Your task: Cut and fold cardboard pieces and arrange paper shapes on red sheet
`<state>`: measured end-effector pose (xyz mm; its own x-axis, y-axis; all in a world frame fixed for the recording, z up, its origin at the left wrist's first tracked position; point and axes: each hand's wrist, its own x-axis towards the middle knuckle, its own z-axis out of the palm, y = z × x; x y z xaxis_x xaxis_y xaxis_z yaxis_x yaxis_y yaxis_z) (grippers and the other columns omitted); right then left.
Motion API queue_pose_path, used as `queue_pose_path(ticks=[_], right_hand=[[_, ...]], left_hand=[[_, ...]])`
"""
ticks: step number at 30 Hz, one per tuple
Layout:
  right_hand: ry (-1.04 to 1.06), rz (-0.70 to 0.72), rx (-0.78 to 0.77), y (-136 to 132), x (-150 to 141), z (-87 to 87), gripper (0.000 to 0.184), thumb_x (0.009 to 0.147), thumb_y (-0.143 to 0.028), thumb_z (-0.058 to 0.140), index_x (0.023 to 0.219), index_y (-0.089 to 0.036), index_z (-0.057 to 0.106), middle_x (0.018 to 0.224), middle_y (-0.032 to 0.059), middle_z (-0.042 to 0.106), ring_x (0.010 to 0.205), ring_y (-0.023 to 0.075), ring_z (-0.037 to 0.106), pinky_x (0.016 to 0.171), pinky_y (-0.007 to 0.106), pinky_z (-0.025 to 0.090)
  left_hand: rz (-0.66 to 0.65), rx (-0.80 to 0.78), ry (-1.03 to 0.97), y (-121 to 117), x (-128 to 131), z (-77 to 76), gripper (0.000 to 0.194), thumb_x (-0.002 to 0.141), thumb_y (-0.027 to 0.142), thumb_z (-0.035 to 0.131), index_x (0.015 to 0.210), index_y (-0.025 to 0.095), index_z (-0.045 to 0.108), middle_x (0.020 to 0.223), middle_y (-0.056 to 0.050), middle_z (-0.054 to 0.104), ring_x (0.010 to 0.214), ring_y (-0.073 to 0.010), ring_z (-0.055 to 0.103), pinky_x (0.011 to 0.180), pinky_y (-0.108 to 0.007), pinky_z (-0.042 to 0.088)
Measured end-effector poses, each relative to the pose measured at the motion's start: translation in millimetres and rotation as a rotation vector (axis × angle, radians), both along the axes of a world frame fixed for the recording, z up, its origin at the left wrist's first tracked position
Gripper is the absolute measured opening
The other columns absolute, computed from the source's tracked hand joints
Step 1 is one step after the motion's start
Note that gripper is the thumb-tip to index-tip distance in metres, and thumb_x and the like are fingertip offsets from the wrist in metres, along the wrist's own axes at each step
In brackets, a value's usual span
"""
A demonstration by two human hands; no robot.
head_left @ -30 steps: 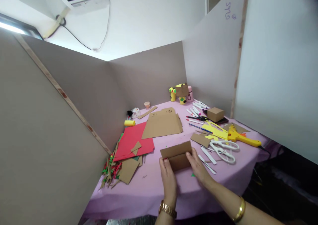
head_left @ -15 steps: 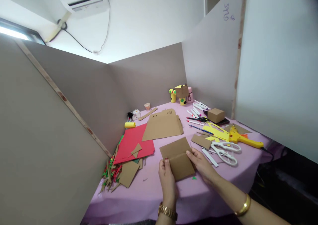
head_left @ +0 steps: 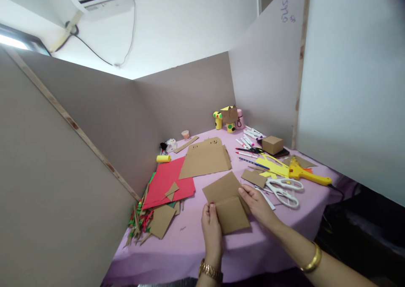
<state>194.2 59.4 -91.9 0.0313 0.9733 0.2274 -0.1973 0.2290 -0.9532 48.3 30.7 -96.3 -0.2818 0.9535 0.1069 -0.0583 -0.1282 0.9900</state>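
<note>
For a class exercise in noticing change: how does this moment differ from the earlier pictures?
The creased brown cardboard piece has been opened out: its panels, more folded at first, now spread flatter, its lower edge nearer the person. The left hand and right hand still hold it; neither let go. The flat red paper and yellow plastic glue gun stayed put.

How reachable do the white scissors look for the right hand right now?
Probably yes: the white scissors lie near the right hand, nothing tall between, but its fingers would first release the cardboard.
</note>
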Motion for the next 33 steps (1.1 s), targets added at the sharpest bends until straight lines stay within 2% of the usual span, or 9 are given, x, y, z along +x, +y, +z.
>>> queue_pose_path(ticks=[8,15,19,21,23,25,28,30,33], right_hand=[[-0.095,-0.036,0.078,27.6,33.5,22.3,0.04,0.079,-0.05,0.054,0.102,-0.021,0.066,0.092,0.0042,0.072,0.084,0.0249,0.064,0.074,0.037,0.048],[-0.343,0.04,0.146,52.4,59.1,62.6,0.028,0.076,-0.044,0.057,0.083,-0.022,0.074,0.078,-0.0008,0.072,0.075,0.024,0.062,0.065,0.032,0.044],[-0.442,0.14,0.18,57.0,43.6,70.0,0.02,0.07,-0.04,0.064,0.069,-0.023,0.074,0.068,-0.0023,0.071,0.068,0.022,0.06,0.061,0.029,0.041],[-0.456,0.188,0.185,57.2,30.8,68.3,0.02,0.067,-0.041,0.068,0.065,-0.022,0.074,0.065,-0.0019,0.071,0.065,0.0211,0.06,0.061,0.028,0.041],[-0.437,0.189,0.175,55.1,19.7,63.1,0.028,0.071,-0.046,0.063,0.072,-0.021,0.074,0.068,-0.0003,0.071,0.068,0.021,0.06,0.063,0.028,0.042],[-0.389,0.132,0.146,49.9,14.2,53.9,0.043,0.081,-0.054,0.047,0.089,-0.02,0.072,0.077,0.0025,0.07,0.076,0.0213,0.061,0.069,0.03,0.044],[-0.327,0.035,0.085,34.6,18.2,33.3,0.058,0.088,-0.057,0.024,0.109,-0.02,0.063,0.089,0.0061,0.067,0.085,0.0219,0.06,0.073,0.032,0.045],[-0.323,0.021,0.061,20.7,25.3,18.3,0.056,0.088,-0.057,0.023,0.11,-0.022,0.061,0.094,0.0064,0.067,0.084,0.0221,0.06,0.073,0.033,0.045],[-0.359,0.042,0.078,1.1,32.0,1.9,0.042,0.086,-0.053,0.038,0.098,-0.022,0.064,0.088,0.005,0.066,0.083,0.0225,0.058,0.079,0.034,0.044]], left_hand=[[0.117,0.004,0.09,2.1,-12.3,-5.3,0.034,0.079,0.052,0.047,0.074,0.019,0.053,0.07,0.0,0.054,0.066,-0.0152,0.049,0.062,-0.027,0.04],[0.114,0.061,0.224,3.6,-20.2,5.5,0.031,0.082,0.049,0.044,0.074,0.02,0.052,0.07,0.0,0.052,0.066,-0.0166,0.048,0.063,-0.028,0.039],[0.107,0.133,0.314,8.9,-16.2,13.0,0.027,0.082,0.045,0.046,0.077,0.02,0.056,0.105,-0.009,0.054,0.102,-0.0221,0.048,0.088,-0.033,0.035],[0.076,0.141,0.347,12.1,-13.1,13.2,0.027,0.082,0.044,0.046,0.076,0.02,0.057,0.112,-0.011,0.053,0.108,-0.0235,0.045,0.092,-0.035,0.033],[0.024,0.118,0.364,14.1,-10.3,11.4,0.028,0.083,0.044,0.044,0.076,0.02,0.056,0.094,-0.009,0.059,0.092,-0.0224,0.053,0.082,-0.035,0.04],[-0.003,0.099,0.366,14.4,-8.5,8.9,0.028,0.084,0.044,0.041,0.078,0.02,0.054,0.078,-0.005,0.059,0.076,-0.0201,0.054,0.071,-0.033,0.043],[0.01,0.095,0.367,13.1,-7.8,5.8,0.028,0.086,0.043,0.038,0.08,0.019,0.053,0.077,-0.004,0.058,0.074,-0.019,0.054,0.069,-0.031,0.043],[0.017,0.095,0.368,12.6,-7.9,4.4,0.028,0.086,0.042,0.037,0.081,0.019,0.053,0.078,-0.004,0.058,0.075,-0.0189,0.054,0.069,-0.031,0.044],[0.027,0.105,0.376,12.8,-6.9,2.8,0.027,0.087,0.04,0.037,0.083,0.019,0.052,0.079,-0.004,0.058,0.076,-0.0191,0.053,0.071,-0.032,0.044]])
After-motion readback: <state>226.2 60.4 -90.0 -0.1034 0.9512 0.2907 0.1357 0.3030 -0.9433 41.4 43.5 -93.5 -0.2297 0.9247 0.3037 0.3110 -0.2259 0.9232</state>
